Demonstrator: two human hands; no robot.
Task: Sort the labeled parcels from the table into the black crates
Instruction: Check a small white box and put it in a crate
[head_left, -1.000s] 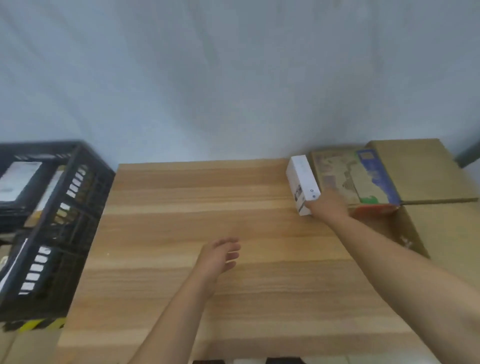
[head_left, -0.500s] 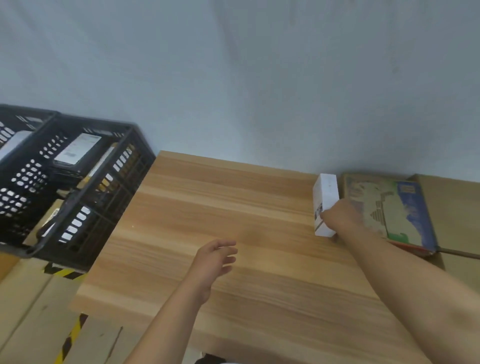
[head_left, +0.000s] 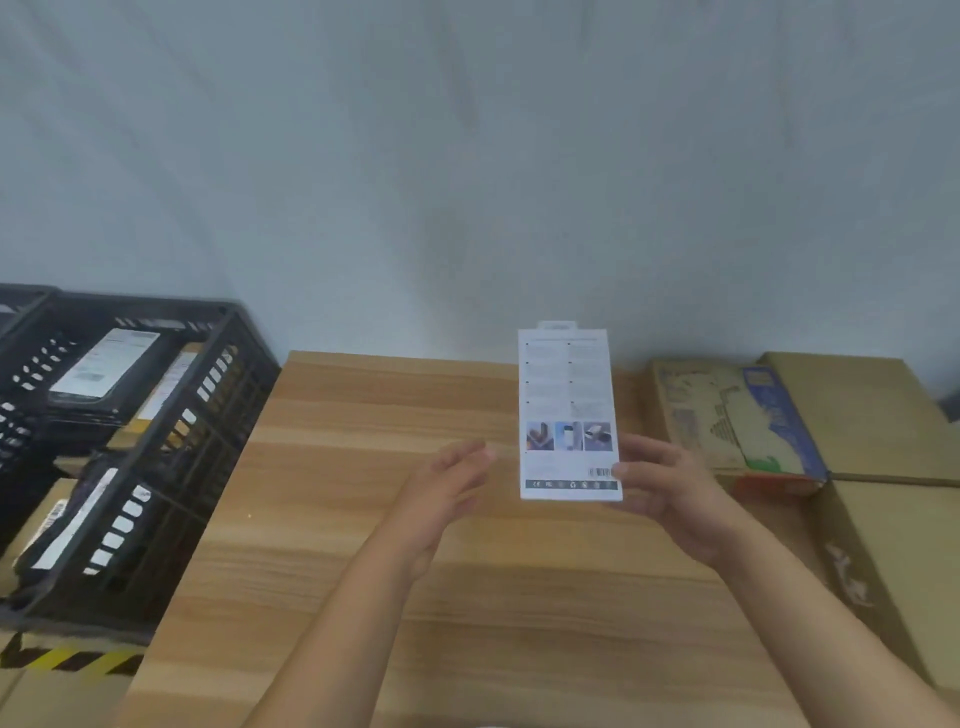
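1. Head view: the right hand (head_left: 670, 491) held a white parcel (head_left: 569, 410) upright above the wooden table (head_left: 363, 519). Its thumb was pinched on the parcel's lower right corner, and the printed back faced the camera.
2. The left hand (head_left: 447, 491) was spread with straight fingers, near the parcel's lower left edge but apart from it.
3. The black crates (head_left: 176, 457) stood at the table's left edge with labeled packages inside. A printed carton (head_left: 737, 415) lay at the right.

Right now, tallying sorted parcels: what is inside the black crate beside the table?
A dark parcel with a white label lies on top, a tan labeled parcel beside it. The slotted walls of the black crate and those parcels cover whatever lies deeper.
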